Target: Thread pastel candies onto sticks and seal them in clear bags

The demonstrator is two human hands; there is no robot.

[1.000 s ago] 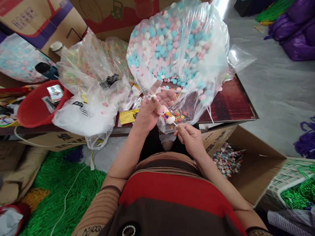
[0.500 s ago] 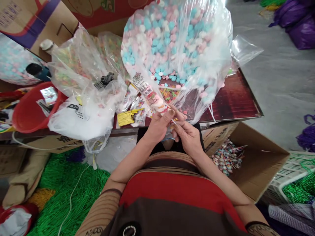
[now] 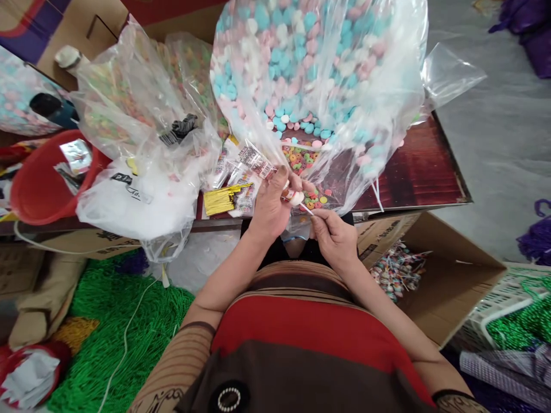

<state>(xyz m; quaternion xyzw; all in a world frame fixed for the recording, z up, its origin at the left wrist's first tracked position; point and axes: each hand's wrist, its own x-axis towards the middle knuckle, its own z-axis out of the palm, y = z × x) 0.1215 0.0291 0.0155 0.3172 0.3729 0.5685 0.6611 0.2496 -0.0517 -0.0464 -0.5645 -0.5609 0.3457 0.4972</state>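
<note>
My left hand is closed round a clear candy wrapper with printing and a barcode. Rounded white candy shows at the wrapper's near end, beside my left fingers. From it a thin white stick points down to the right, and my right hand pinches its lower end between thumb and finger. Just beyond my hands lie small colourful ring candies. Behind them stands a large clear bag of pink, blue and white candies. To the left is a bundle of gold twist ties.
Bags of ring candies, a white plastic bag and a red bowl stand on the left. A cardboard box with many wrapped lollipops sits below right. Green strands cover the floor at left.
My hands have drawn slightly apart, and the white candy and stick now show between them. My right hand has shifted a little to the right. The view has tilted slightly.
</note>
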